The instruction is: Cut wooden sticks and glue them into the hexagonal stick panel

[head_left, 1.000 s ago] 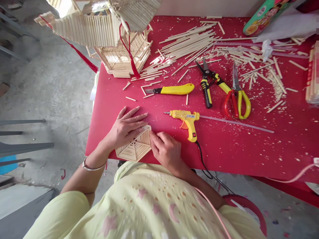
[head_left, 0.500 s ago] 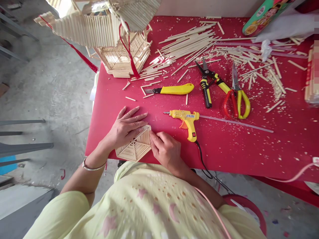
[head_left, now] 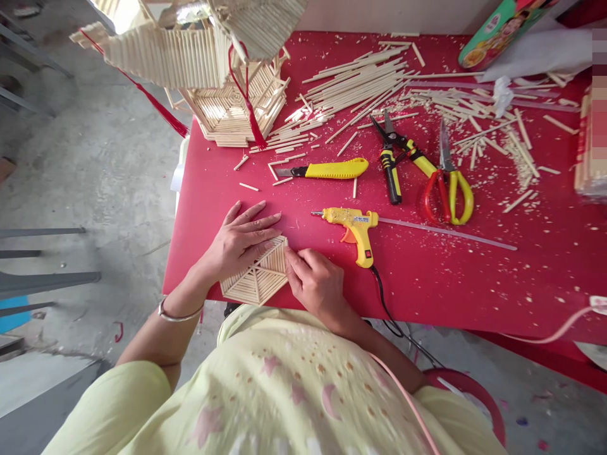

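Note:
A hexagonal panel of thin wooden sticks (head_left: pixel 258 282), with ribs meeting at its centre, lies at the table's front edge. My left hand (head_left: pixel 241 245) rests flat over the panel's upper left part, its fingers spread and pointing right. At the right edge of the panel, my right hand (head_left: pixel 317 283) is closed, with thumb and forefinger pinching the rim; the curled fingers hide whether a loose stick is between them. To the right of that hand a yellow glue gun (head_left: pixel 353 221) lies on its side, a clear glue stick protruding from its back.
A stick-built pavilion model (head_left: pixel 227 107) with red tassels stands at the back left. Beyond my hands lie a yellow utility knife (head_left: pixel 336 169), black-and-yellow cutters (head_left: pixel 391 174), scissors (head_left: pixel 448 189) and heaps of wooden sticks (head_left: pixel 355 85). The glue gun's black cord (head_left: pixel 380 294) drops over the front edge.
Both hands keep their places on the panel with hardly any movement. The view has shifted very slightly.

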`<state>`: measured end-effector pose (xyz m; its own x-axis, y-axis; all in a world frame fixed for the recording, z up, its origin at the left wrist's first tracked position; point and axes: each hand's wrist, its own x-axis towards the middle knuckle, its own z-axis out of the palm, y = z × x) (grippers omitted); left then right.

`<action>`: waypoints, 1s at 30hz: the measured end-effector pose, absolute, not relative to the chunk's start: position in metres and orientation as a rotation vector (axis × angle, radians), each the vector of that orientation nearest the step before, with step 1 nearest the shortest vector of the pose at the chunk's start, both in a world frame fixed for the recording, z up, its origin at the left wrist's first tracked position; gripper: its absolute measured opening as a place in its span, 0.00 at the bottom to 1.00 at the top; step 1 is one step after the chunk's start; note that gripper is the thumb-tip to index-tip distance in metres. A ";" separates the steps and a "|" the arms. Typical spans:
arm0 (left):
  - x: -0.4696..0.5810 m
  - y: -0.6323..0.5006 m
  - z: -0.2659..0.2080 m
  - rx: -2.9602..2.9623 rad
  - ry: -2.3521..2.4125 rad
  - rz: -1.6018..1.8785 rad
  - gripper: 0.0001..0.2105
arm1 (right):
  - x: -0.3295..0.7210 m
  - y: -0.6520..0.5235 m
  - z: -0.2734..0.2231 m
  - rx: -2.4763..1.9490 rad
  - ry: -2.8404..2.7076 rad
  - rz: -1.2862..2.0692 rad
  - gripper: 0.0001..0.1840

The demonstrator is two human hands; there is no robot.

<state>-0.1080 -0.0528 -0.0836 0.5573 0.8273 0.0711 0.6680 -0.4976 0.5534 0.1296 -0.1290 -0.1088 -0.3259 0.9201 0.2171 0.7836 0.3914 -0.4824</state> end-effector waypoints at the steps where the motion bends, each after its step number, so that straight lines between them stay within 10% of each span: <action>1: -0.108 -0.053 -0.083 2.322 1.205 0.454 0.16 | 0.129 -0.129 -0.108 -1.464 -2.197 0.396 0.20; 30: -0.187 -0.141 -0.110 2.223 1.572 0.984 0.11 | 0.112 -0.114 -0.053 -1.654 -2.450 0.262 0.28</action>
